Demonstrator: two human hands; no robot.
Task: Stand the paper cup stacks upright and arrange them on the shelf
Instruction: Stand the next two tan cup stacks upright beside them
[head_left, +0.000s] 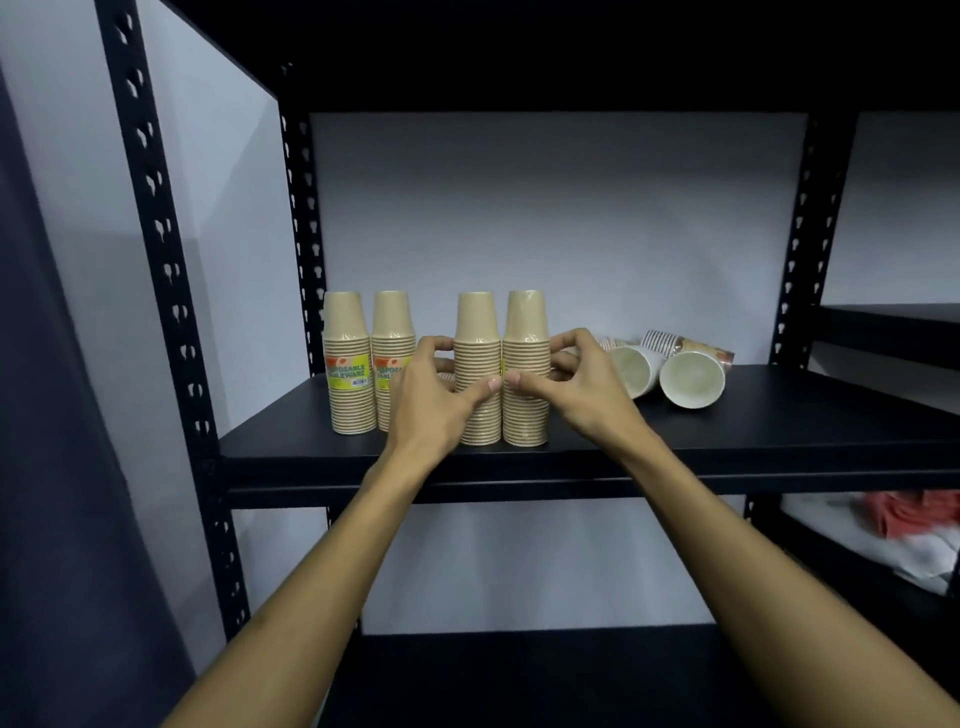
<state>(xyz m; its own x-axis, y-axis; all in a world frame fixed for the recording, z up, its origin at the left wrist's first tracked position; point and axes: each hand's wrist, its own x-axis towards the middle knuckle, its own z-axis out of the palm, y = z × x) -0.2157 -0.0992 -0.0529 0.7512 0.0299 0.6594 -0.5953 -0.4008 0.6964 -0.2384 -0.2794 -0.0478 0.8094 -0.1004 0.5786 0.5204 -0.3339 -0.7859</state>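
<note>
Four tan paper cup stacks stand upright, mouths down, on the black shelf. Two labelled stacks sit touching at the far left; two plain stacks stand side by side just right of them, nearer the front edge. Left hand grips the left plain stack, thumb on its front, fingers curled behind. Right hand grips the right plain stack likewise. Further right, two white cup stacks lie on their sides, mouths facing near. A red and white item lies on the lower right shelf.
</note>
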